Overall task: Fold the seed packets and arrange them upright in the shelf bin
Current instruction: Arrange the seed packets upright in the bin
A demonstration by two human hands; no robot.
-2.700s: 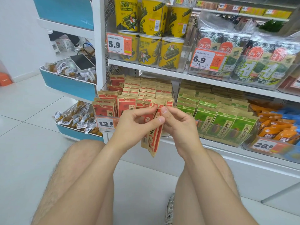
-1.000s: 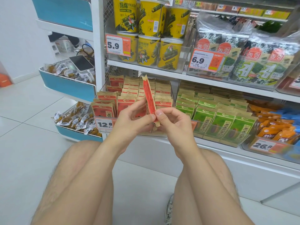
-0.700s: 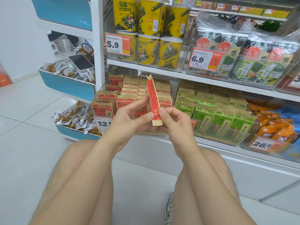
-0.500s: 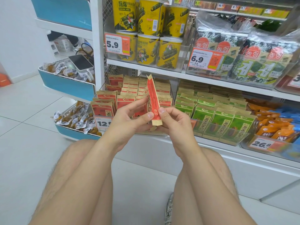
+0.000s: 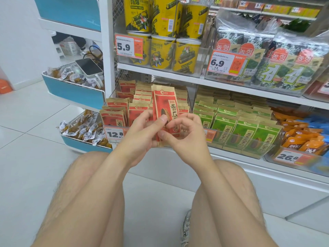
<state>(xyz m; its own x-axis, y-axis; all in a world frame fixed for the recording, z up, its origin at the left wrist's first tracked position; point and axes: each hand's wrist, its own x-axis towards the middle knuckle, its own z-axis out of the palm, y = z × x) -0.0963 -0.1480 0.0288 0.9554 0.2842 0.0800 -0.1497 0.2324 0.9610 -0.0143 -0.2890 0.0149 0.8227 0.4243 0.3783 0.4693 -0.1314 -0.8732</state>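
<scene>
Both hands, left hand (image 5: 142,133) and right hand (image 5: 187,138), pinch a red seed packet (image 5: 164,106) upright (front facing the camera) before the shelf bin (image 5: 114,120).

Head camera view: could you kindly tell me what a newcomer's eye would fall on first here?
First, the red seed packet, held upright at centre with its printed front facing the camera, pinched low down by the left hand and the right hand. Behind it stand rows of red packets on the lower shelf, with green packets to their right. On the shelf above, bright yellow canisters are stacked behind a 5.9 price tag.
</scene>
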